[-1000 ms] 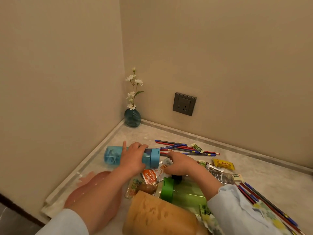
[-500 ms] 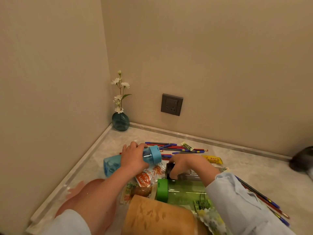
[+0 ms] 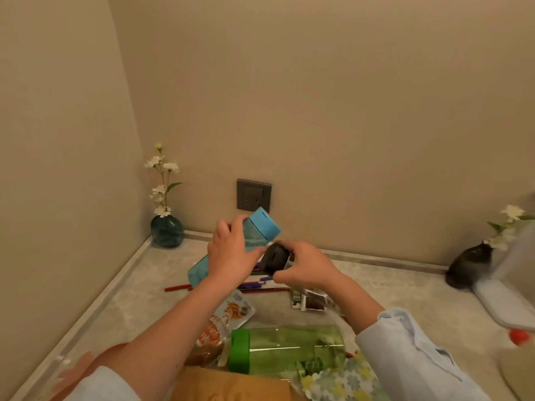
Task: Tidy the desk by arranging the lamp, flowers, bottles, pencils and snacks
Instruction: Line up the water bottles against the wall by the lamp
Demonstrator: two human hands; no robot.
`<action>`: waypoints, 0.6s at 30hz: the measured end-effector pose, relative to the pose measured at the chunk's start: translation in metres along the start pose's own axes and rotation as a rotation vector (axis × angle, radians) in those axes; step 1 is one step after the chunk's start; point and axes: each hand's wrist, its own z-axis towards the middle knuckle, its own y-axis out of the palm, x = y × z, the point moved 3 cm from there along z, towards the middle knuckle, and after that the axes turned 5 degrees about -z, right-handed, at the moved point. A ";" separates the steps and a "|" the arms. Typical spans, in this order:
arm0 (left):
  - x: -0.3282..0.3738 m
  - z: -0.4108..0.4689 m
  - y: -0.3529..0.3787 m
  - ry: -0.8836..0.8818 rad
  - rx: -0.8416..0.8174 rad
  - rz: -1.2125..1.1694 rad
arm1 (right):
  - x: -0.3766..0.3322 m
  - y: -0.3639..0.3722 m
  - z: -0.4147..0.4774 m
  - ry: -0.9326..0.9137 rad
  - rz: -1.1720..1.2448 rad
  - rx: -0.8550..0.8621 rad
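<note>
Dark vase (image 3: 467, 266) blurred; lamp (image 3: 515, 299) (right edge) cut off.

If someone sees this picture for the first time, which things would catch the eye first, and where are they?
First come the two hands at the centre: the left hand grips a blue bottle, tilted above the desk, and the right hand holds a dark-capped bottle beside it. Next is the green bottle lying on its side in front. A teal vase with white flowers stands in the left corner.
</note>
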 end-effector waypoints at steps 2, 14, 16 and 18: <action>0.025 0.004 0.009 0.029 0.012 -0.061 | 0.013 -0.022 -0.007 0.044 0.060 0.087; 0.164 -0.001 0.109 0.054 -0.192 -0.551 | 0.149 -0.141 -0.074 0.266 0.208 0.423; 0.184 -0.004 0.130 0.038 -0.251 -0.569 | 0.172 -0.152 -0.086 0.294 0.252 0.449; 0.201 -0.008 0.150 0.029 -0.306 -0.577 | 0.193 -0.160 -0.097 0.328 0.287 0.467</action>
